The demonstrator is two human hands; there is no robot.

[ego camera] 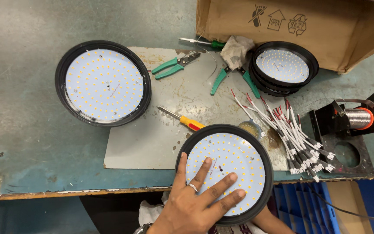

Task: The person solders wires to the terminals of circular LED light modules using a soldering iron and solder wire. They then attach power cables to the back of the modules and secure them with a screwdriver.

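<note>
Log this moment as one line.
left hand flat on round LED panel | right hand unseen | yellow screwdriver beside panel

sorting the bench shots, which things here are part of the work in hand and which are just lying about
In hand:
- left hand, flat on the near round light panel
- right hand, hidden under that panel

Lying about:
- second light panel
- stack of panels
- green pliers
- green cutters
- yellow screwdriver
- white wire leads
- solder spool
- cardboard box

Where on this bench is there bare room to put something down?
Bare green table shows left of and below the far round lamp, and along the top left. Crowded: the metal sheet with pliers, and the wire bundle.
</note>
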